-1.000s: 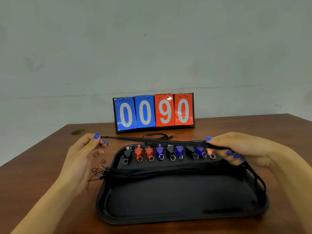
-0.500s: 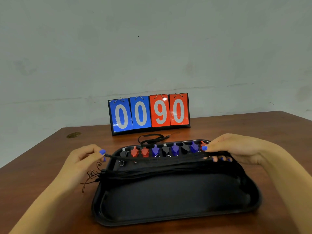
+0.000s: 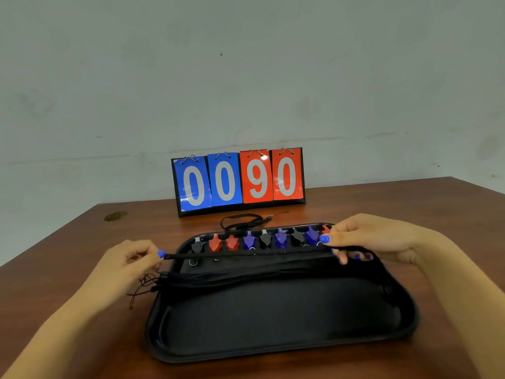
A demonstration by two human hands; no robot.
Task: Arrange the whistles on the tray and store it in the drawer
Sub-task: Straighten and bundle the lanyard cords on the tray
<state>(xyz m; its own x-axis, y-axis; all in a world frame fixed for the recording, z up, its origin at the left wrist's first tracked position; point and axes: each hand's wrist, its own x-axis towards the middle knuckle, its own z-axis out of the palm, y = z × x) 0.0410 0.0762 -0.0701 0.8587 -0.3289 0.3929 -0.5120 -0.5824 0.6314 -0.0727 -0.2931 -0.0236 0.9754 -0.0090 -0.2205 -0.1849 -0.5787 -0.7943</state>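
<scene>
Left hand (image 3: pixel 128 265): pinches the lanyard's left end, just off the tray's left rim.
Lanyard (image 3: pixel 246 255): taut, long axis left-right, just in front of the whistle row.
Whistles (image 3: pixel 248 240): one row along the tray's far edge.
Tray (image 3: pixel 273 348): on the table.
Right hand (image 3: pixel 363 239): grips the right end; both hands equally near.
Next, as judged: lower the strap level.

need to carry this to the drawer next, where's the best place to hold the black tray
Take the tray by its two short ends, one hand from the left and one from the right, fingers under the raised rim. It is long, shallow and lies flat, and the whistles sit loose along the far edge, so a level two-sided grip probably keeps them in line.
</scene>
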